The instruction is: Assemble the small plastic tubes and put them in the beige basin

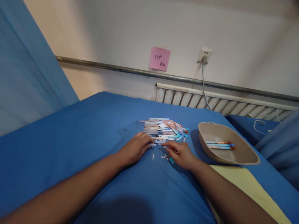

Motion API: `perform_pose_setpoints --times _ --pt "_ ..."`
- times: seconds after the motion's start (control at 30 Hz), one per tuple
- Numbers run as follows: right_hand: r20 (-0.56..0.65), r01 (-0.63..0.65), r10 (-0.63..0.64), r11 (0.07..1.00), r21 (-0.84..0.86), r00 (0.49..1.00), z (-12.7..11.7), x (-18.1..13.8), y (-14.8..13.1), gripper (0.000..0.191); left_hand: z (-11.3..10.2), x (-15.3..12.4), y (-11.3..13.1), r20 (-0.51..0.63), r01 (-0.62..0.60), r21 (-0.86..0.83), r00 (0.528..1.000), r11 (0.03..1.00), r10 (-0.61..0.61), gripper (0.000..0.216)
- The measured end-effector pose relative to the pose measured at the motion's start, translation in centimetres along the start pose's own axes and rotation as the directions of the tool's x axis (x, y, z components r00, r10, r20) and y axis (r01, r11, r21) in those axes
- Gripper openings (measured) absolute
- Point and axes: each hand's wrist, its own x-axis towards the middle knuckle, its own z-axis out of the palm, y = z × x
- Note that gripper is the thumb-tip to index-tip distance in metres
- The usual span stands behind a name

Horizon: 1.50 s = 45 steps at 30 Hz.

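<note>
On the blue cloth lies a pile of pens (161, 127), with white, grey and coloured barrels pointing mostly sideways. At its near edge, my left hand (137, 147) pinches one end of a pale pen part (153, 144) between thumb and fingers. My right hand (181, 154) is closed at the other side, index finger and thumb around a small piece in line with it; its exact shape is too small to make out. Small white pieces (153, 157) and a teal piece (171, 160) lie loose in front of the pile, close to my right hand.
To the right stands a beige basin (245, 152) with several assembled pens (220, 145) inside. A yellow sheet (247, 180) lies under my right forearm. Behind are a radiator (184, 99), a metal rail (130, 71), a socket with a plugged cable (205, 56) and a pink note (160, 58).
</note>
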Motion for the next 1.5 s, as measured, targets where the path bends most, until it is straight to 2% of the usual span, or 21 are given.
perform_pose_setpoints --times 0.23,0.63,0.8,0.93,1.03,1.2,1.33,1.5 --pt "0.029 0.054 -0.054 0.998 0.020 0.998 0.0 -0.2 -0.2 0.028 0.1 -0.1 -0.1 0.005 0.027 -0.009 1.000 1.000 -0.027 0.019" --pt "0.074 0.092 -0.091 0.996 0.000 0.993 0.1 -0.2 -0.6 0.033 0.1 -0.1 0.4 0.049 -0.067 0.055 0.997 0.996 0.065 0.019" --pt "0.087 0.130 -0.133 0.991 0.034 0.987 0.0 -0.2 -0.9 0.032 0.2 -0.1 0.8 0.070 -0.079 -0.022 0.994 0.997 0.080 0.020" --pt "0.036 0.108 -0.108 0.994 -0.004 0.994 -0.2 0.0 -1.5 0.017 0.5 -0.2 1.2 0.080 -0.054 -0.124 0.995 0.991 0.064 0.021" --pt "-0.050 0.029 -0.029 1.000 -0.007 0.998 -0.2 0.1 -2.0 0.022 0.7 -0.4 1.7 0.090 -0.031 -0.184 0.995 0.982 0.049 0.021" --pt "-0.161 -0.076 0.121 0.962 0.264 0.980 0.2 0.1 -2.8 0.035 1.2 -0.4 2.9 0.126 0.006 -0.338 0.991 0.941 0.039 0.020" --pt "-0.153 -0.097 0.192 0.872 0.479 0.969 0.9 0.1 -3.5 0.044 1.8 -0.3 3.7 0.198 0.030 -0.467 0.978 0.883 0.071 0.019" --pt "-0.122 -0.095 0.222 0.765 0.638 0.967 1.7 0.0 -4.5 0.054 2.4 -0.3 4.1 0.258 0.017 -0.511 0.957 0.860 0.134 0.019"
